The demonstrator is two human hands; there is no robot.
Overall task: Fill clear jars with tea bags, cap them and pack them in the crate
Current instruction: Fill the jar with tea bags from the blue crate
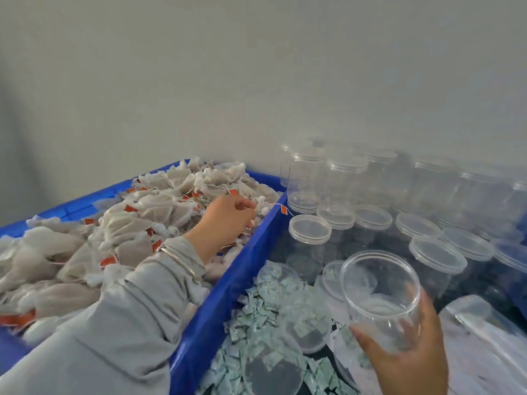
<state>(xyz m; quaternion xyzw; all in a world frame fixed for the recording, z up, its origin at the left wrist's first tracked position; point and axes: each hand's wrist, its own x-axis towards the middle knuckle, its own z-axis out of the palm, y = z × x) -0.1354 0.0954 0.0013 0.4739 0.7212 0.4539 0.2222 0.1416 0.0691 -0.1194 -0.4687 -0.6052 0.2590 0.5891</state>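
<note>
Filling under way: left hand [228, 220] pinches tea bags [119, 232] in the blue bin [228, 283], centre frame; right hand [405, 354] grips an uncapped jar [380, 297] lower right, likely awaiting bags dropped in next

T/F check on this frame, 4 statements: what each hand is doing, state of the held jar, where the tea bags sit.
1. The right hand holds an open clear jar. True.
2. The left hand rests on the capped jars. False: it reaches into the tea bags.
3. The tea bags lie in a blue crate. True.
4. The held jar is capped. False: its mouth is open, no lid on it.
</note>
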